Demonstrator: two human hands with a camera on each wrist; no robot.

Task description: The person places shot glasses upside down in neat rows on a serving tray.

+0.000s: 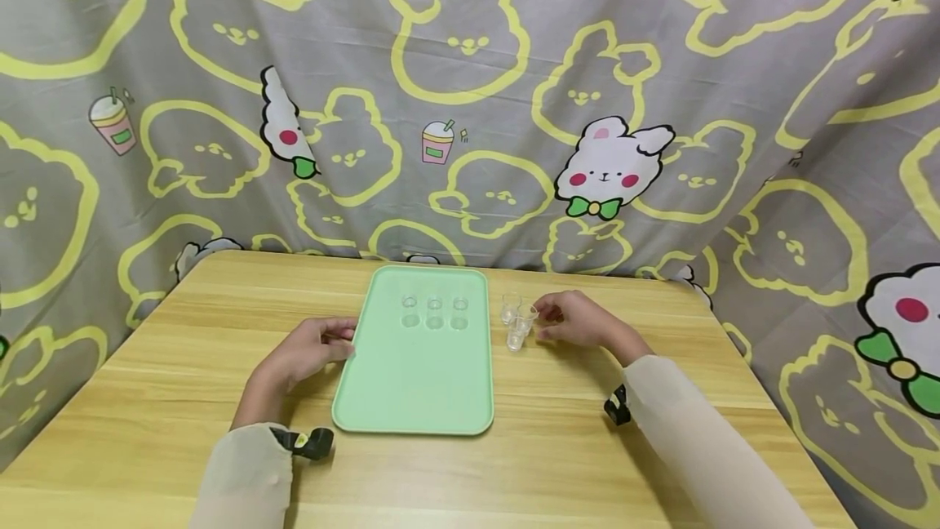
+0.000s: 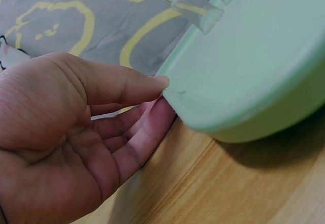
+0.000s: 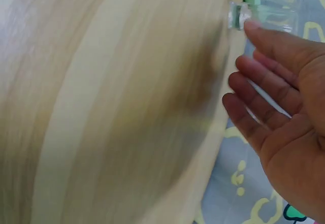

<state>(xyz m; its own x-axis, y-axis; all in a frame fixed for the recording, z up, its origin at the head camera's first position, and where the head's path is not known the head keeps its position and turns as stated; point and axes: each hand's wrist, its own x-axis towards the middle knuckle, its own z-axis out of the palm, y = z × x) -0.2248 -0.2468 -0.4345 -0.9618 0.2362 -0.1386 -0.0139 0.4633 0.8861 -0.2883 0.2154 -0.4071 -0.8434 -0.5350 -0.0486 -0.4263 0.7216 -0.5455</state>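
A light green tray (image 1: 411, 382) lies on the wooden table, with three small clear glasses (image 1: 435, 313) in a row on its far half. My left hand (image 1: 314, 347) pinches the tray's left rim between thumb and fingers, plain in the left wrist view (image 2: 101, 127). Just right of the tray stands a small cluster of clear glasses (image 1: 516, 337). Beside that cluster is my right hand (image 1: 576, 319), its fingers loosely bent and apart. In the right wrist view the thumb tip of the right hand (image 3: 284, 92) is close to a glass (image 3: 244, 14); whether they touch I cannot tell.
The wooden table (image 1: 587, 447) reaches back to a grey curtain (image 1: 485, 211) with yellow cartoon outlines, which hangs behind and along the right side. A black camera strap (image 1: 312, 442) sits on the left wrist, and another black camera (image 1: 617, 405) on the right.
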